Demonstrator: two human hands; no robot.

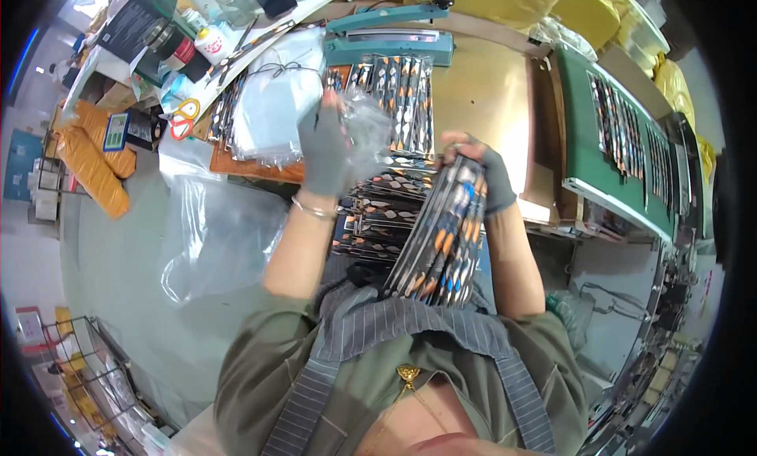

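My right hand (490, 172), in a grey fingerless glove, is closed round the upper end of a bundle of long slim patterned sticks (441, 243). They are dark with orange, blue and pale leaf-like shapes, and they slant down towards my apron. My left hand (322, 145), gloved the same way, grips a crumpled transparent plastic bag (367, 125), blurred by motion. Between my hands, more patterned sticks (374, 219) lie stacked crosswise. Behind them stands another row of sticks (402, 101). A pile of transparent bags (276, 109) lies beside my left hand.
A blue-green lever heat sealer (390, 46) stands at the back. Orange-handled scissors (184, 119), a dark tumbler (173, 50) and a glue bottle (211, 42) are at the left. On the right, a green board (611, 156) carries more sticks. Loose plastic film (225, 227) hangs lower left.
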